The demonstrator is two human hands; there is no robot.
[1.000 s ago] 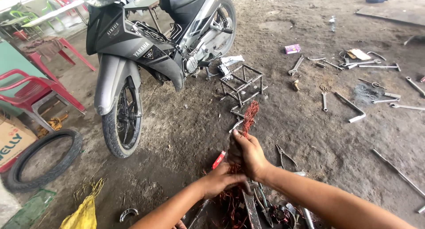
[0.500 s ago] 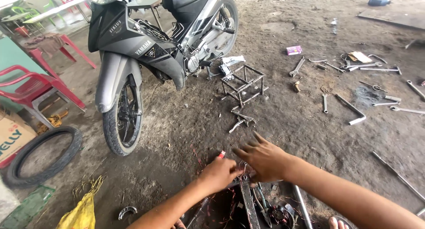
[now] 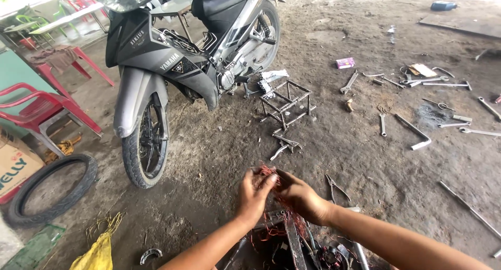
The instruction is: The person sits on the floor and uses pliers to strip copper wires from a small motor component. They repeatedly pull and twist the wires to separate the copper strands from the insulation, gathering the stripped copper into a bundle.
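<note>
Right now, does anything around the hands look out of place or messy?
Yes. Wrenches lie scattered on the dirt floor to the right, and a loose tyre lies flat beside the motorbike. Both hands pull at tangled copper wire.

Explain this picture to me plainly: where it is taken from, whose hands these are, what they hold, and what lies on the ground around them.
There is no machine here: a person works with two bare hands, and the one picture comes from a camera worn on their head, looking down and forward. The left hand and right hand meet over a bundle of thin reddish wire, both gripping it. Below the hands, more of that wire trails into a dark metal part on the ground; what it is exactly I cannot tell. The surface is a dirt floor. On it stand a grey motorbike and a small metal frame. Spanners and other hand tools lie scattered to the right, and pliers lie beside the right hand. At the left are a loose tyre, a red plastic chair and a yellow bag.
</note>
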